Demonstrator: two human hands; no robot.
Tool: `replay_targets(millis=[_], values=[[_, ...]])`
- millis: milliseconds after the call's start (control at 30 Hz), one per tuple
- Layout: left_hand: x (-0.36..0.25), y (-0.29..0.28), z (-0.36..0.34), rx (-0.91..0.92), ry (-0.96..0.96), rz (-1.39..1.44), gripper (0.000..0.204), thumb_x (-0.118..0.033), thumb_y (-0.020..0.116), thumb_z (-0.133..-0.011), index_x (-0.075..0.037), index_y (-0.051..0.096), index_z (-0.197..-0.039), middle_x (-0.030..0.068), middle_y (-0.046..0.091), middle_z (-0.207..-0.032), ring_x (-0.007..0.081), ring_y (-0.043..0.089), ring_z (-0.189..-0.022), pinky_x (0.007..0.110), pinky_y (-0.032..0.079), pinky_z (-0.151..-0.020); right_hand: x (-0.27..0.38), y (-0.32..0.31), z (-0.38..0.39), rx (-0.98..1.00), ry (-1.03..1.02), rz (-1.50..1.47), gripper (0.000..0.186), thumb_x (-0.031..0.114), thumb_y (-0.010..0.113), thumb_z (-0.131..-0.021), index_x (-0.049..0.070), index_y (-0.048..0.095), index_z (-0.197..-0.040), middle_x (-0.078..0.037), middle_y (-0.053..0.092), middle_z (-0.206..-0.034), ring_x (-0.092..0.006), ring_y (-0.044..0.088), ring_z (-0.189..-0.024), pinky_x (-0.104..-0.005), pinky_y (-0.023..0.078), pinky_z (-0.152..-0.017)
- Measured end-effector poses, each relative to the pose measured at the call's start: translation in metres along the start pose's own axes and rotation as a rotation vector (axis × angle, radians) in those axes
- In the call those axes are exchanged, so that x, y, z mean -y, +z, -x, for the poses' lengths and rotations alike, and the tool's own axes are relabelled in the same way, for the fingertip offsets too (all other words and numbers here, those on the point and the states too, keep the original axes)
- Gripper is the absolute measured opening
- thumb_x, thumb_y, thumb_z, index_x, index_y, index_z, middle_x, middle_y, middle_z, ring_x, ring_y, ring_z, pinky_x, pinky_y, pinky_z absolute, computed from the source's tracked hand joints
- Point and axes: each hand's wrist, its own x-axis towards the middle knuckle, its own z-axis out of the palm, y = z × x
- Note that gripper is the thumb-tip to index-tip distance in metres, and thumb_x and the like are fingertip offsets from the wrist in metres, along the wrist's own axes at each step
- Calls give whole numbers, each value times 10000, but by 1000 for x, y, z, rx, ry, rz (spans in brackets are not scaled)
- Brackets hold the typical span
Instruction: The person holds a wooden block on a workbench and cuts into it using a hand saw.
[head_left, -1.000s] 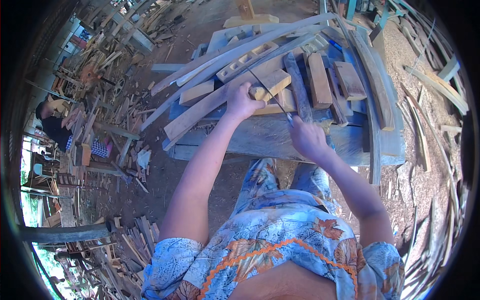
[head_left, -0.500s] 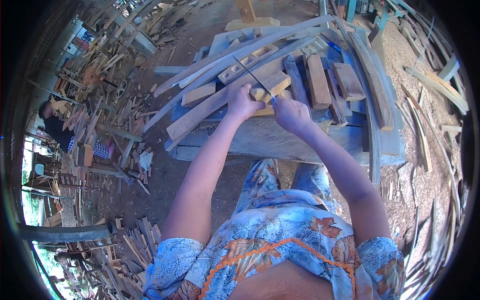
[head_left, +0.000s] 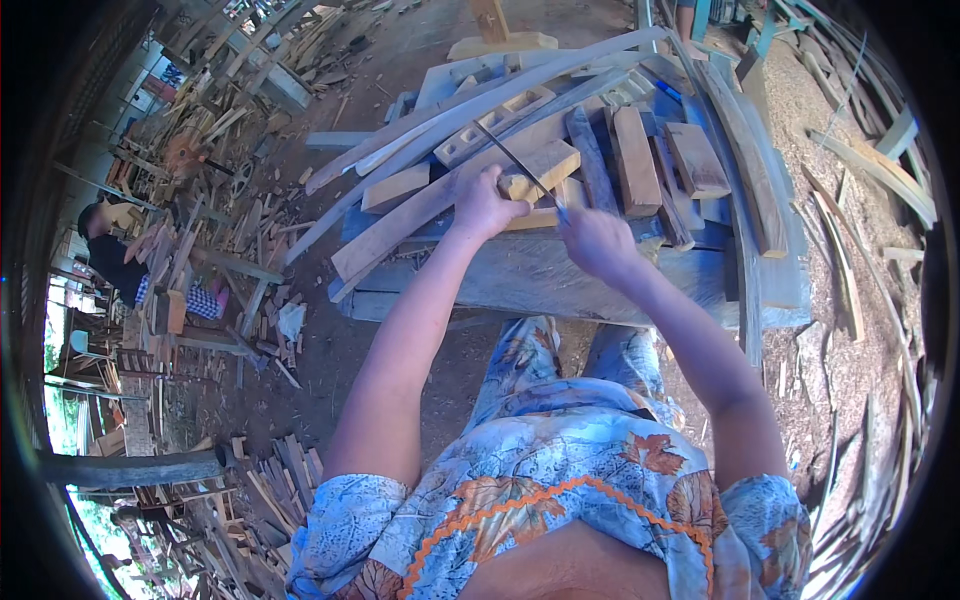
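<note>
My left hand (head_left: 487, 207) is closed round the left end of a short yellowish wood block (head_left: 545, 167), pressing it on the cluttered workbench (head_left: 560, 278). A file (head_left: 513, 158), long, thin and dark, lies slantwise across the block just right of my left fingers. My right hand (head_left: 599, 240), slightly blurred, grips its near end, and the handle is mostly hidden in the fist. The far tip points up and left over the planks. Under the block more light wood pieces (head_left: 570, 193) show.
Right of the block lie thick wood pieces (head_left: 637, 165) and another block (head_left: 698, 160). Long curved strips (head_left: 480, 95) cross the bench's far side. A perforated brick (head_left: 462, 143) sits among them. Scrap wood (head_left: 250, 215) covers the left floor; a person (head_left: 115, 250) sits there.
My right hand has drawn the file back toward me and a little to the right across the block. My left hand and the block stay in place.
</note>
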Motion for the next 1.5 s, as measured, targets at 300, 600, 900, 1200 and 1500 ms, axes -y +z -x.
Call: replay_targets(millis=[300,600,900,1200,1500], values=[[8,-2,-1,50,-3,40,515,-300,776,-546,5,577,-910,176,640,-853,317,629,-831,378,490,-769,-6,8,44,-23,11,16,162,154,473,-862,19,528,-933,-189,634,-698,-359,642,-665,-464,501,-601],[7,0,-1,18,6,30,540,-310,782,-555,5,572,-940,179,631,-888,318,618,-879,388,485,-782,-7,2,9,4,-13,33,187,175,461,-871,18,551,-919,-186,648,-744,-348,648,-718,-453,506,-650],[-1,-7,5,17,-22,-1,628,-273,789,-536,41,580,-1037,195,646,-909,295,631,-872,350,472,-792,2,12,21,-71,11,12,182,201,471,-884,33,529,-928,-185,629,-688,-357,640,-673,-458,501,-613],[6,-4,2,-4,41,43,509,-298,779,-540,4,581,-899,170,637,-814,299,636,-801,366,492,-759,-5,-2,37,34,46,17,190,182,467,-877,17,510,-963,-204,629,-699,-378,635,-679,-475,499,-635],[-4,-8,1,85,-57,27,672,-312,799,-521,57,582,-1039,217,639,-935,313,626,-901,370,465,-827,2,12,4,-68,-11,1,145,160,477,-857,32,529,-899,-176,643,-718,-351,648,-692,-460,509,-633]])
